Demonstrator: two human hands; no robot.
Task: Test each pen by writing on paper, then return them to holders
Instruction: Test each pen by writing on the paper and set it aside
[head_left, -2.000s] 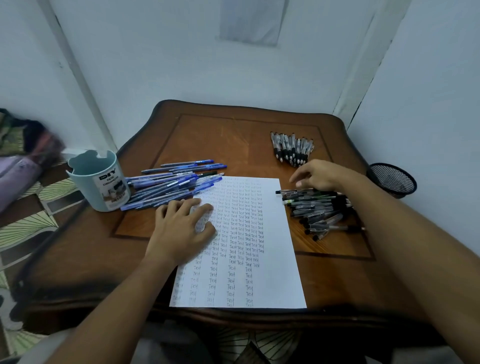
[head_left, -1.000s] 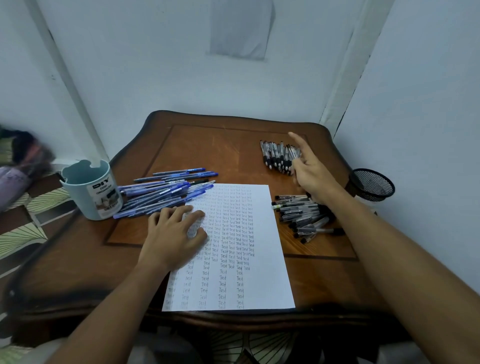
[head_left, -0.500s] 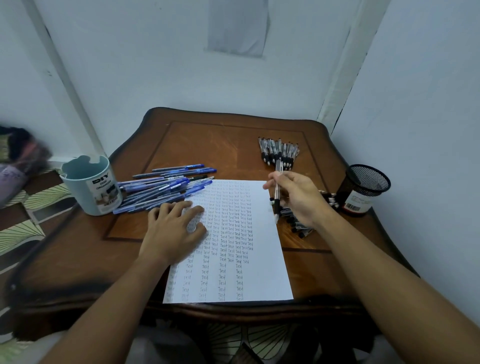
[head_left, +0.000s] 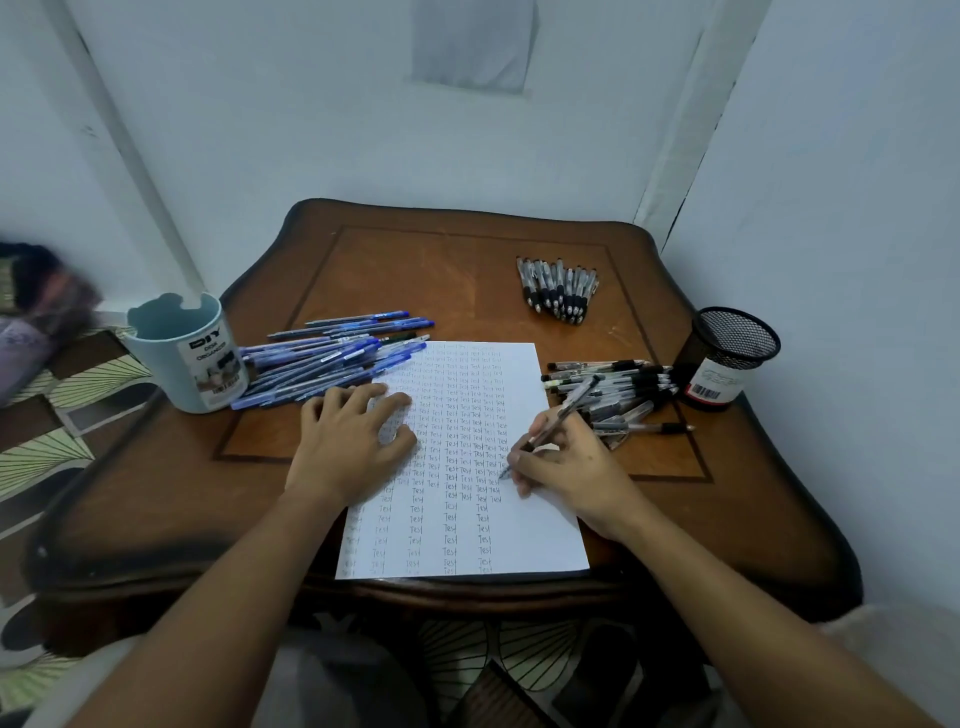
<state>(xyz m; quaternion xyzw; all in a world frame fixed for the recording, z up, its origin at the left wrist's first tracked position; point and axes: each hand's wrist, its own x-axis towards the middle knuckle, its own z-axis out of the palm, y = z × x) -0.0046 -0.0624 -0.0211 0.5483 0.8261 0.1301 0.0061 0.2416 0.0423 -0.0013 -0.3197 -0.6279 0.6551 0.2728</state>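
testing well advanced but unfinished: right hand (head_left: 566, 465) fingers grip a black pen (head_left: 558, 418), tip on the largely filled paper (head_left: 524, 530) beneath, left hand (head_left: 345, 441) pressed flat on it; both holders (head_left: 184, 358) appear empty

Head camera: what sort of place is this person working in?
Probably a corner of a home, not an office: a carved wooden table pushed against plain white walls, patterned floor tiles and a bundle of cloth at the left.
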